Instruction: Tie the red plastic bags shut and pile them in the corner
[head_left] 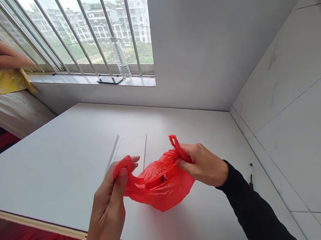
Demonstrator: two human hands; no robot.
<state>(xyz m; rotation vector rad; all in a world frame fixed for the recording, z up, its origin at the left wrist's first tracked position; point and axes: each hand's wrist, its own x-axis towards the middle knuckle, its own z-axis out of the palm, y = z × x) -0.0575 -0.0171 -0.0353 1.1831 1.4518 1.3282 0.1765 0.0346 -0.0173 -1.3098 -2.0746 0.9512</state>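
Observation:
A thin red plastic bag (165, 195) hangs between my two hands above the white table. My left hand (111, 199) pinches one of its handles between thumb and fingers. On the other side my right hand (200, 164) is wrapped round the second handle, whose loop sticks up past the fingers. The bag's mouth is partly open, and something dark shows inside, too small to make out. Behind the bag and my left hand lies a white notepad or sheaf of paper (132, 145), partly covered by them.
The white table (56, 151) meets a grey wall and, at right, a tiled wall. A pen (251, 181) lies near the right edge. On the windowsill stand a clear water bottle (121, 61) and a phone (110, 80), lying flat. A person's arm (7, 57) shows at left.

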